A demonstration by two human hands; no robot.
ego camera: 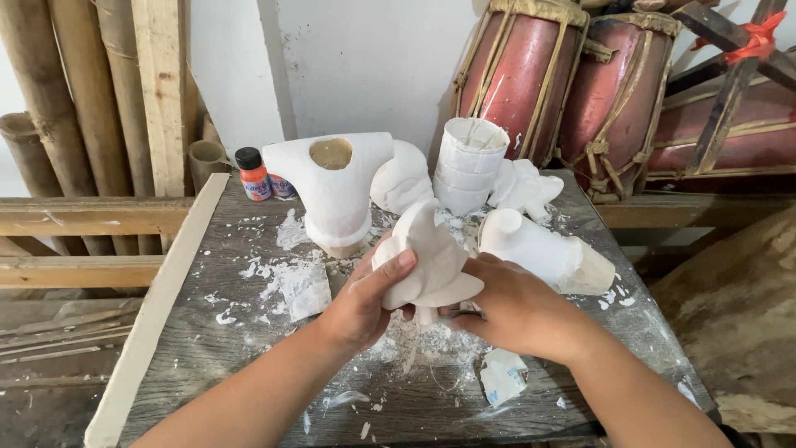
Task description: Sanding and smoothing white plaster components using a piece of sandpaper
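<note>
A white plaster figure (pixel 429 257) is held above the middle of the grey wooden table (pixel 207 348). My left hand (pixel 362 303) grips its left side, thumb pressed on the front. My right hand (pixel 510 309) holds its lower right side from beneath. White plaster dust and chips (pixel 423 342) lie on the table right under the figure.
A large white plaster torso form (pixel 336 191), other white casts (pixel 539 249), a stack of white cups (pixel 468 162) and an orange paint bottle (pixel 252 174) stand at the back. Red drums (pixel 572 79) rest behind on the right, bamboo poles (pixel 50 99) on the left. A wooden slat (pixel 157 307) lies along the table's left edge.
</note>
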